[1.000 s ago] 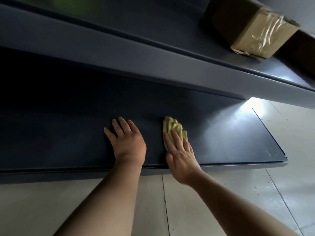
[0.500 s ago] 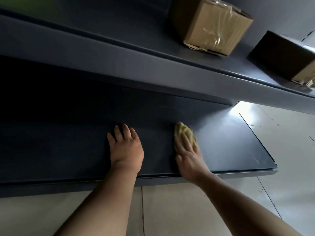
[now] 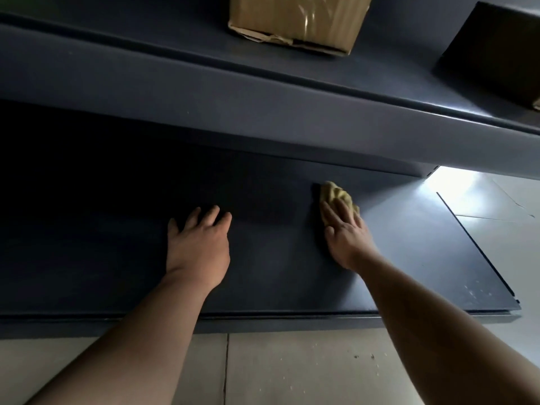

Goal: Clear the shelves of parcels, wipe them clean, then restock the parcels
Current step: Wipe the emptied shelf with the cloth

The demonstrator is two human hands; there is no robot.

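Pale tiled floor point(image 3: 292, 369) below, dark grout line point(image 3: 225, 372), perhaps dirt specks point(image 3: 363, 357) at right.

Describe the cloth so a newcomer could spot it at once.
Find the lower shelf, the dark one nearest the floor. The cloth lies on it toward the right, pressed under the right hand. It is the only yellow, crumpled thing.

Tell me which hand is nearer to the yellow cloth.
Right. The right hand presses on the yellow cloth; the left hand rests on the lower shelf, well apart from it.
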